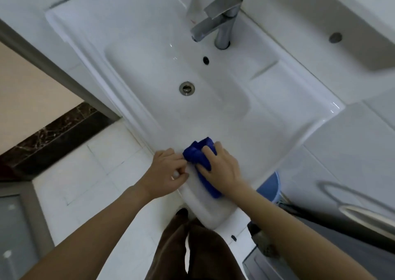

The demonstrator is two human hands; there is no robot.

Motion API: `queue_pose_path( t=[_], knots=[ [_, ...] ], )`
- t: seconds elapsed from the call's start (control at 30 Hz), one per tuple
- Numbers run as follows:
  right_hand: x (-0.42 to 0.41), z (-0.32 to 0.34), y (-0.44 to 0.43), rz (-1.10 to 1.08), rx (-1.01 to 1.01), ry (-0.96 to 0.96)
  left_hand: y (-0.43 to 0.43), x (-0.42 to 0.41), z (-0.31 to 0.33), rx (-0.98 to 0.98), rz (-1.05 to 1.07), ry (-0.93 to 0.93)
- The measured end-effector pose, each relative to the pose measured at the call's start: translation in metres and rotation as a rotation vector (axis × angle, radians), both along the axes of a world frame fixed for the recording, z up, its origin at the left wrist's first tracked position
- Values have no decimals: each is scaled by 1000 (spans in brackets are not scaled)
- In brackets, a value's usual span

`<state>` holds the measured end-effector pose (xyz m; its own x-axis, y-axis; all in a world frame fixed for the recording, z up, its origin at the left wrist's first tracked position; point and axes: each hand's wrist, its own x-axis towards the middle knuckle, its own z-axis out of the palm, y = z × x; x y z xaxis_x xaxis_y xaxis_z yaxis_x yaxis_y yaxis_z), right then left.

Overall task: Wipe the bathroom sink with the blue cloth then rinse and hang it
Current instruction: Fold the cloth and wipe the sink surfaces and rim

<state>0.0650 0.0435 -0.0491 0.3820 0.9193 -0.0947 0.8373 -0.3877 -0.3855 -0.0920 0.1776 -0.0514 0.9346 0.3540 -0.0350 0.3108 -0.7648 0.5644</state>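
1. Head view looks steeply down on a white ceramic sink (213, 117) with a broad flat rim, set in a bathroom with pale wall tiles and a pale tiled floor (102, 162); a dark marble threshold strip (53, 134) runs beyond the left forearm.
2. Right hand (222, 168) lies palm-down on the near rim of the sink, fingers spread and pressing the blue cloth (202, 162) against the ceramic.
3. Bunched under that palm, the cloth pokes out ahead of the fingertips, and a tail trails back along the thumb side towards the wrist.
4. Left hand (168, 172) sits just beside the right one at the sink's front edge, fingers curled in a loose fist (its fingertips seem to touch the cloth's near corner, though I cannot tell whether they pinch it).
5. Ahead of both hands lies the basin, with a metal drain (187, 88) in its floor, an overflow hole (205, 60) beyond that, and a chrome faucet (220, 20) on the far rim.
6. Below the right forearm a light blue bucket (270, 191) shows under the sink's edge.
7. Between the forearms are brown trousers (192, 247) and one dark shoe (181, 211).
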Motion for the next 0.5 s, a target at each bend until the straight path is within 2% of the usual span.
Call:
queue_pose_path(
  t=[0.03,0.07,0.17,0.23,0.3,0.4,0.47,0.5],
  knots=[
    [28,-1,-5,0,-6,-48,0,0,-1,19,6,7],
    [61,-1,-5,-88,-10,-109,0,1,-1,37,11,18],
    [158,-2,8,-546,3,-189,-2,1,-3,74,20,25],
    [152,0,24,-655,44,-179,-4,2,-1,93,23,30],
    [98,-4,32,-552,51,-155,-2,2,1,91,8,46],
    [6,0,15,-151,25,-11,0,2,4,45,-16,57],
    [3,1,-3,41,22,25,0,2,5,31,-22,55],
    [23,-1,-6,70,21,4,0,3,5,37,-18,58]
  ],
)
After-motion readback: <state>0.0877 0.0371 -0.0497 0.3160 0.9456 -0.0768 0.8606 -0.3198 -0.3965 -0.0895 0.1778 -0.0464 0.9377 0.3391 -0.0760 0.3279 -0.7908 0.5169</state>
